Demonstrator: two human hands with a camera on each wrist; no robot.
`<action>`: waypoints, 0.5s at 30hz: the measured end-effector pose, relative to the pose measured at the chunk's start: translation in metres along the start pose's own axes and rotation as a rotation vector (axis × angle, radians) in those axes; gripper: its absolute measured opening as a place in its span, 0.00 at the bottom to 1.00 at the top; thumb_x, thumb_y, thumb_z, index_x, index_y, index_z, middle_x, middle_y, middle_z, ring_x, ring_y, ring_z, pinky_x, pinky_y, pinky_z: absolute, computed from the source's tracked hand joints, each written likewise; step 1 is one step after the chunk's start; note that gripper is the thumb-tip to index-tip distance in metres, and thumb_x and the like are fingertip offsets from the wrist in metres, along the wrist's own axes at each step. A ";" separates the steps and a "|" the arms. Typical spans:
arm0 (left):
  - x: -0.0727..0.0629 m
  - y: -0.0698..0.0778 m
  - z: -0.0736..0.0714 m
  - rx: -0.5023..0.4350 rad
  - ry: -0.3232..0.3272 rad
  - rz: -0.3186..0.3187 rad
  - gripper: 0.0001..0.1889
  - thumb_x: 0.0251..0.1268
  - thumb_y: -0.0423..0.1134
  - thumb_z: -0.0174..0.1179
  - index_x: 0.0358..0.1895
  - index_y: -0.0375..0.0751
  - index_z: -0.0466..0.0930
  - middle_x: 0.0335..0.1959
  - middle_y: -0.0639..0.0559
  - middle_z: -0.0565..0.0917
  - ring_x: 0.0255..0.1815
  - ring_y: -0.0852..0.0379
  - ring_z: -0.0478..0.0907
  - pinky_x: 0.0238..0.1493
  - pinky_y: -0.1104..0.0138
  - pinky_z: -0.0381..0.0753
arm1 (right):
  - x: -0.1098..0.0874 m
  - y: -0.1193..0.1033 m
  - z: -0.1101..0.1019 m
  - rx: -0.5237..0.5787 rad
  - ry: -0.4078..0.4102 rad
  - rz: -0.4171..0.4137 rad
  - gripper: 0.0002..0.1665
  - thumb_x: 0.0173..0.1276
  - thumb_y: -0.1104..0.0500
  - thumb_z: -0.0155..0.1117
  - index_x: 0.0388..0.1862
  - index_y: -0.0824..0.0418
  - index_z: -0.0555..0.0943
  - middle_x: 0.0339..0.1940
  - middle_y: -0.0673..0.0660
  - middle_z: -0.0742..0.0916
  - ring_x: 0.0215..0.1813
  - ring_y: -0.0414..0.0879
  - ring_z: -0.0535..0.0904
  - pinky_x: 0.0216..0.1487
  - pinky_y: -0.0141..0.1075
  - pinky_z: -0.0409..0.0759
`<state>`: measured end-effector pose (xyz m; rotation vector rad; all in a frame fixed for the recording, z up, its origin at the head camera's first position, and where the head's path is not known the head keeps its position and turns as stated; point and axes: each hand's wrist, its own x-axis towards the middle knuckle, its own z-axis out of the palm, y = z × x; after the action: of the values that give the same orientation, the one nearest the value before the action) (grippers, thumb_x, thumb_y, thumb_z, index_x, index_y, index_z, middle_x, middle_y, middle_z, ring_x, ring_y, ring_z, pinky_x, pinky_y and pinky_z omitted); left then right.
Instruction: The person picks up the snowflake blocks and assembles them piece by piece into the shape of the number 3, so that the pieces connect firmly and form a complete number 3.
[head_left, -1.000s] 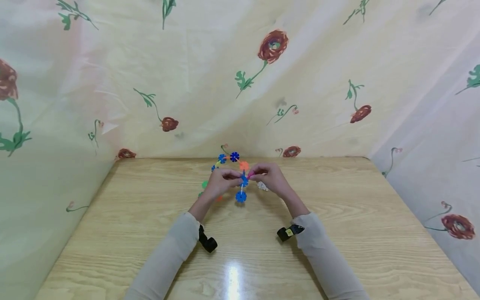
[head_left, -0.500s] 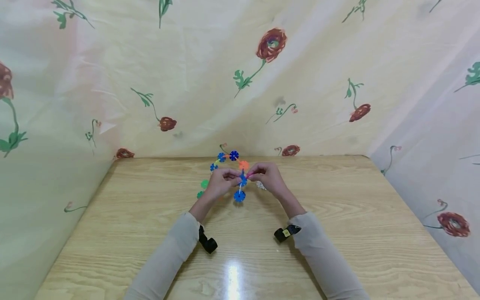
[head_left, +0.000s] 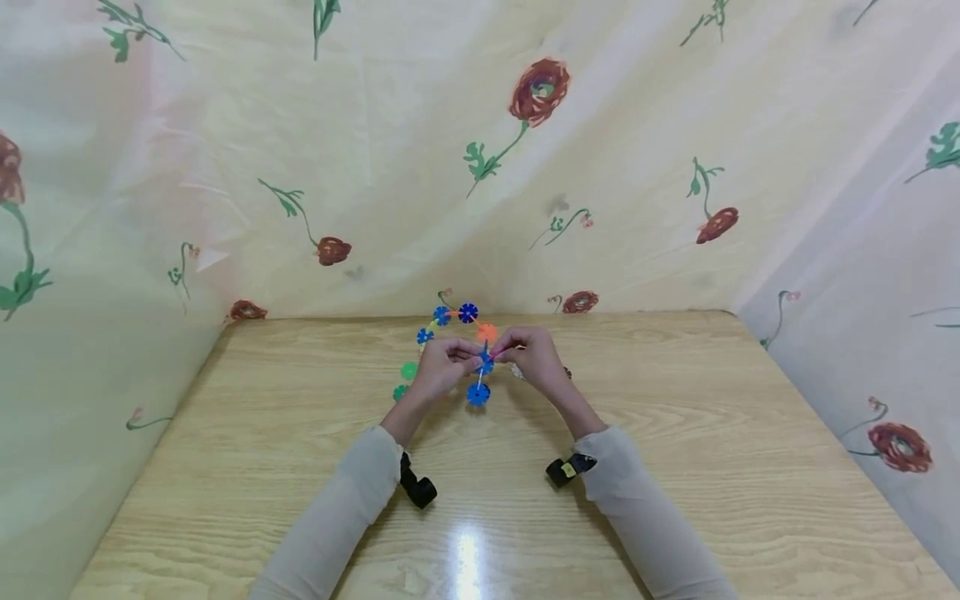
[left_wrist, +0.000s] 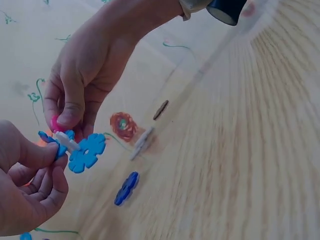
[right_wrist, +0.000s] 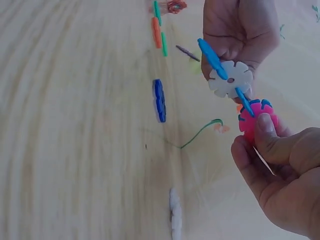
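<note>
My left hand [head_left: 446, 367] pinches a blue notched disc [head_left: 485, 362] in a linked chain of snowflake discs. A white disc [right_wrist: 230, 80] joins that blue disc to another blue disc [left_wrist: 87, 152] on the near side. My right hand [head_left: 536, 358] pinches a pink disc [right_wrist: 257, 122] between thumb and fingers, against the blue disc's edge. How deep their slots engage is hidden by fingers. Beyond the hands, an orange disc [head_left: 487, 332], a dark blue disc [head_left: 468, 313] and other blue discs [head_left: 442, 315] curve left; part of this run is behind the left hand.
Loose discs lie on the wooden table [head_left: 480, 517]: green ones [head_left: 408, 371] left of the hands, a dark blue one [left_wrist: 126, 188], a white one [left_wrist: 142, 143] and a brown one [left_wrist: 160, 110] toward the right. A flowered cloth [head_left: 420, 167] hangs behind the table.
My right hand has shifted slightly left with the pink disc, which now shows as a thin edge against the blue disc. The brown disc has come into view beside the right wrist.
</note>
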<state>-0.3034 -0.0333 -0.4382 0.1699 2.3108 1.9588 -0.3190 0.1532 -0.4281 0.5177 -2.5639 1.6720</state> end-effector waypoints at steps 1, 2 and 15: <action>0.000 0.001 0.000 0.001 -0.002 -0.001 0.06 0.66 0.25 0.65 0.44 0.29 0.87 0.40 0.36 0.88 0.33 0.58 0.84 0.47 0.54 0.89 | 0.000 0.000 0.000 -0.004 -0.005 -0.008 0.06 0.65 0.75 0.67 0.30 0.70 0.87 0.33 0.65 0.89 0.35 0.43 0.85 0.41 0.33 0.87; 0.001 0.002 0.000 0.009 -0.002 -0.002 0.06 0.66 0.25 0.65 0.44 0.29 0.87 0.40 0.36 0.88 0.33 0.57 0.84 0.47 0.53 0.89 | 0.000 0.000 0.000 -0.005 -0.008 -0.010 0.05 0.65 0.75 0.67 0.30 0.70 0.87 0.33 0.66 0.89 0.35 0.43 0.85 0.40 0.32 0.87; 0.013 0.006 -0.014 0.157 -0.017 0.025 0.06 0.64 0.32 0.70 0.42 0.36 0.90 0.36 0.43 0.90 0.40 0.39 0.88 0.43 0.53 0.90 | -0.004 -0.007 -0.008 -0.070 -0.063 0.042 0.19 0.69 0.66 0.70 0.57 0.70 0.82 0.52 0.68 0.87 0.52 0.62 0.86 0.55 0.49 0.87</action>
<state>-0.3184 -0.0434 -0.4298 0.2287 2.4625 1.7789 -0.3143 0.1593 -0.4194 0.5246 -2.6848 1.5961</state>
